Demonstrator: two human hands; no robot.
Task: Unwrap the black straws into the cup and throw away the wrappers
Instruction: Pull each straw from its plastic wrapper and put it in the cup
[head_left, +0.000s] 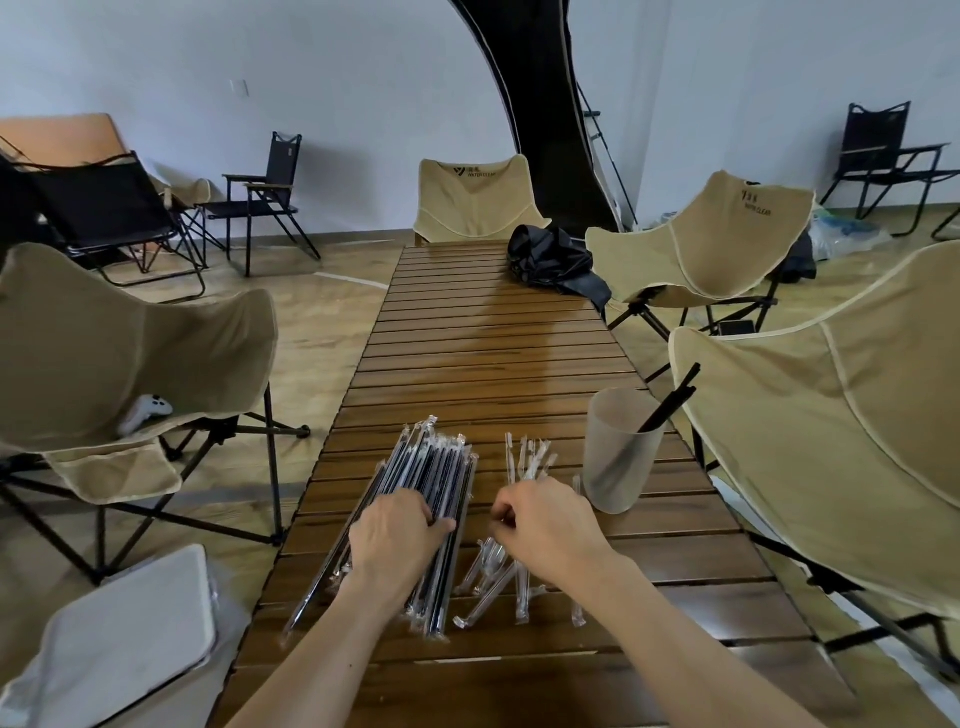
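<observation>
The left hand (397, 540) is lying on the pile of wrapped black straws (431, 483), its fingers curling around a few of them near their middle. The right hand (545, 525) is gathering the empty clear wrappers (524, 462) beside that pile, fingers curled onto them. Both heaps are resting on the slatted wooden table (493, 332). Just right of the wrappers, a frosted cup (621, 452) is standing upright, holding unwrapped black straws (670, 402) that are leaning rightward. Beige camp chairs (130, 343) are standing around the table.
</observation>
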